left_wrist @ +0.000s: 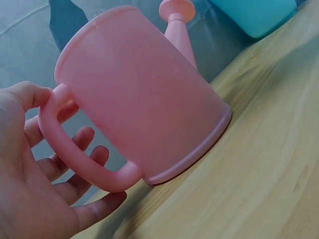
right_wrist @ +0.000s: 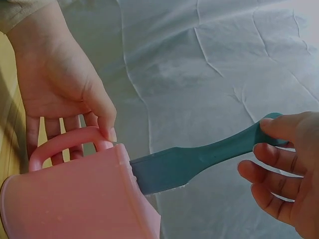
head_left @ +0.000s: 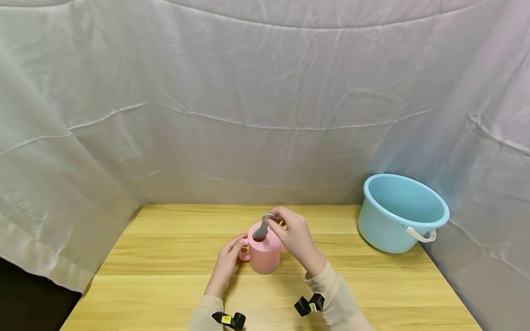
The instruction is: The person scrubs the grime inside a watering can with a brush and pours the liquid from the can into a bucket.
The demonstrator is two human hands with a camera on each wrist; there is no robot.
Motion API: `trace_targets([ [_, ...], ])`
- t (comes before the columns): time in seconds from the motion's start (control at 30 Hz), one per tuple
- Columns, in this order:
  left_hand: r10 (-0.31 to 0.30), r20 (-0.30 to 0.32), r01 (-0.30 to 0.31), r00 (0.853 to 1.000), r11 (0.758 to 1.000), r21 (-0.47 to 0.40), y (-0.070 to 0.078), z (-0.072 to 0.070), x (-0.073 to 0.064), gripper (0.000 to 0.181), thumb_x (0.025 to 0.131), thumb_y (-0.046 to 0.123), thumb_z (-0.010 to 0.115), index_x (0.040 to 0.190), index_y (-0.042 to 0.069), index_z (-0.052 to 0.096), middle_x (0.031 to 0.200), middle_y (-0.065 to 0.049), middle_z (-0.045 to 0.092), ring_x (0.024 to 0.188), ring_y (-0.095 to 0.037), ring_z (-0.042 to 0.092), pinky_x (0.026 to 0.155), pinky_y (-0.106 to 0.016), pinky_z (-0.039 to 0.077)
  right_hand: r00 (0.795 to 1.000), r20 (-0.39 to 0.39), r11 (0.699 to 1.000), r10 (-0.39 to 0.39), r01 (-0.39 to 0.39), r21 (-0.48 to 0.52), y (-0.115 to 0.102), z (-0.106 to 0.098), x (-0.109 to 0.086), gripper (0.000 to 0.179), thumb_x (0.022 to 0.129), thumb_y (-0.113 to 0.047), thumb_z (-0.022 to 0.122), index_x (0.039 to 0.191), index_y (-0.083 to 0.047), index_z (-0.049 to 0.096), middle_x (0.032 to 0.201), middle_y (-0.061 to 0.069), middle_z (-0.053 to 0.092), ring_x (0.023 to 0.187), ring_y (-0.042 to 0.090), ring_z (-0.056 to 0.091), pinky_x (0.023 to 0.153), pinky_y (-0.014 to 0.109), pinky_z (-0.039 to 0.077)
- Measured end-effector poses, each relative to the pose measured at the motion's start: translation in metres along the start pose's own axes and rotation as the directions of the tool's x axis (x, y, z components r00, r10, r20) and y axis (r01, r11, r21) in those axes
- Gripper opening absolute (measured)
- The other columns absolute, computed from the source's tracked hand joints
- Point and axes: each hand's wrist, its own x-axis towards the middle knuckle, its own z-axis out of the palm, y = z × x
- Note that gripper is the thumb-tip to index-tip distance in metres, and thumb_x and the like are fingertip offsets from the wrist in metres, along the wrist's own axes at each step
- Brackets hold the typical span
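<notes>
A pink watering can [head_left: 265,260] stands upright on the wooden table. My left hand [head_left: 227,260] holds its loop handle [left_wrist: 75,154], thumb at the upper end and fingers behind it in the left wrist view. My right hand [head_left: 295,235] is above the can's top, pinching the rounded end of a teal flat-handled tool [right_wrist: 199,162] between thumb and index finger. That tool slants down into the can's top opening, and its lower end is hidden inside. The spout with its round head [left_wrist: 178,10] shows behind the can in the left wrist view.
A light blue bucket [head_left: 378,225] with a white handle [head_left: 421,235] stands at the table's back right. Grey cloth [head_left: 256,115] hangs behind and along both sides of the wooden table [head_left: 165,294].
</notes>
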Motion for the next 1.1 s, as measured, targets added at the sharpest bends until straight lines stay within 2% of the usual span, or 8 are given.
trace_targets([
  [0.3, 0.009, -0.006, -0.009, 1.000, 1.000, 0.010, 0.000, -0.002, 0.000, 0.043, 0.097, 0.031, 0.059, 0.129, 0.003, 0.061, 0.107, -0.018, 0.060, 0.091, -0.018, 0.062, 0.088, -0.032, 0.056, 1.000, 0.003, 0.999, -0.024, 0.024, -0.032, -0.005, 0.005, 0.009, 0.009, 0.084, -0.012, 0.076, 0.087, -0.012, 0.067, 0.074, -0.001, 0.065, 0.066, 0.008, 0.060, 0.060, 0.023, 0.054],
  [0.47, 0.011, -0.003, -0.011, 1.000, 1.000, 0.009, 0.001, -0.002, -0.001, 0.042, 0.098, 0.030, 0.058, 0.130, 0.003, 0.060, 0.107, -0.019, 0.060, 0.087, -0.018, 0.063, 0.088, -0.033, 0.056, 1.000, -0.009, 0.999, -0.017, 0.016, -0.050, -0.009, 0.008, 0.014, 0.010, 0.084, -0.010, 0.076, 0.085, -0.012, 0.066, 0.067, -0.004, 0.058, 0.063, 0.007, 0.055, 0.051, 0.017, 0.044],
  [0.63, 0.009, 0.004, -0.009, 1.000, 1.000, 0.006, 0.001, -0.001, -0.001, 0.043, 0.098, 0.030, 0.057, 0.130, 0.002, 0.060, 0.106, -0.017, 0.060, 0.085, -0.017, 0.063, 0.086, -0.032, 0.057, 1.000, -0.016, 0.998, 0.012, -0.014, -0.068, -0.012, 0.010, 0.017, 0.011, 0.084, -0.009, 0.074, 0.083, -0.013, 0.064, 0.062, -0.005, 0.052, 0.057, 0.003, 0.045, 0.046, 0.013, 0.032],
  [0.77, 0.013, -0.002, -0.013, 1.000, 1.000, 0.014, 0.000, -0.001, 0.000, 0.042, 0.098, 0.031, 0.057, 0.129, 0.003, 0.061, 0.105, -0.017, 0.060, 0.085, -0.016, 0.063, 0.085, -0.031, 0.057, 0.999, -0.021, 0.995, 0.046, -0.048, -0.087, -0.013, 0.012, 0.019, 0.012, 0.085, -0.011, 0.073, 0.081, -0.012, 0.062, 0.060, -0.005, 0.050, 0.053, 0.001, 0.038, 0.046, 0.013, 0.027],
  [1.1, 0.025, 0.015, -0.025, 1.000, 1.000, -0.014, 0.000, 0.000, -0.002, 0.043, 0.099, 0.030, 0.056, 0.130, 0.001, 0.060, 0.106, -0.018, 0.060, 0.085, -0.017, 0.064, 0.083, -0.036, 0.059, 0.986, 0.038, 0.981, 0.160, -0.155, -0.118, -0.011, 0.019, 0.015, 0.012, 0.083, -0.009, 0.072, 0.082, -0.012, 0.061, 0.057, -0.006, 0.048, 0.050, 0.000, 0.035, 0.045, 0.012, 0.028],
])
